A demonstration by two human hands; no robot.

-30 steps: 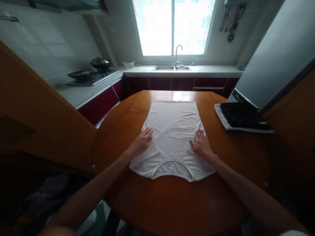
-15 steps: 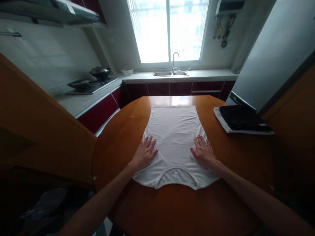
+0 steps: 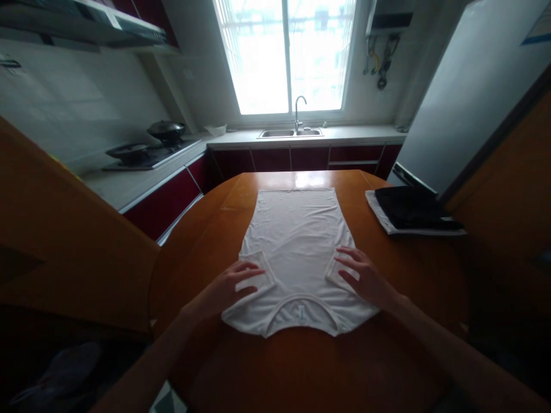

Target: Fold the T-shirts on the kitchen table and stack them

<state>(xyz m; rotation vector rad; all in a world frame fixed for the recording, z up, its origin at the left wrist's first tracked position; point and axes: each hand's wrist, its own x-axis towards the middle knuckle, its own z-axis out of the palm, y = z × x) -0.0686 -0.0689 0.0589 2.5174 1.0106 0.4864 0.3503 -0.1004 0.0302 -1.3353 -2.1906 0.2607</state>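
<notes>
A white T-shirt (image 3: 297, 241) lies flat on the round wooden table (image 3: 301, 367), collar toward me, both sleeves folded inward over the body. My left hand (image 3: 226, 287) hovers over the left folded sleeve, fingers spread and slightly curled, fingertips touching the cloth. My right hand (image 3: 365, 278) rests over the right folded sleeve, fingers apart. Neither hand holds anything.
A folded pile of dark and white clothes (image 3: 411, 211) sits at the table's right edge. Beyond the table runs a kitchen counter with a sink (image 3: 289, 133) under a window and a stove with pans (image 3: 146, 150) at the left. A grey fridge (image 3: 465, 97) stands at the right.
Both hands have slid back toward me along the shirt and lifted from flat palms to raised, spread fingers. The folded sleeves now show. The camera has tilted slightly.
</notes>
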